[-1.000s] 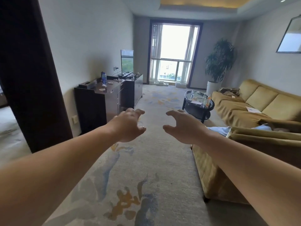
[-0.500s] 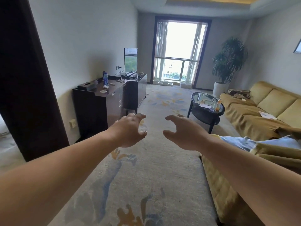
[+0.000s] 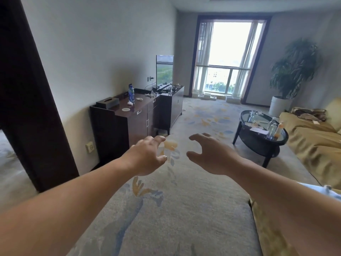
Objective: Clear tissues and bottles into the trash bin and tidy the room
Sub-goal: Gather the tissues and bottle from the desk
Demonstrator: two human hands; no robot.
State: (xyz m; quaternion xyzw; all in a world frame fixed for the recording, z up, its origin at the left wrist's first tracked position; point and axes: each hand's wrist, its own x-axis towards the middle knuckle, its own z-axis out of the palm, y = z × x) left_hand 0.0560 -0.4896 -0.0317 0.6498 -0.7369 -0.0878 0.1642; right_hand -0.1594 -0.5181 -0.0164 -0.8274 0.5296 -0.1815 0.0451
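Both out front, empty, fingers loosely hooked: left hand (image 3: 145,157), right hand (image 3: 212,154). On sideboard (image 3: 137,124), well ahead of left hand: blue bottle (image 3: 131,94), crumpled tissues (image 3: 130,103). Clear bottles (image 3: 271,128) on table (image 3: 258,138), beyond right hand. Bottles likely light, smooth, slippery: wrap round mid-body. Tissues soft, near weightless: pinch whole wad. Bin not in view.

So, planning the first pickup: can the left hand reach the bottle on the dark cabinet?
Probably not yet: the left hand hovers empty, well short of the bottle; nothing blocks the way.
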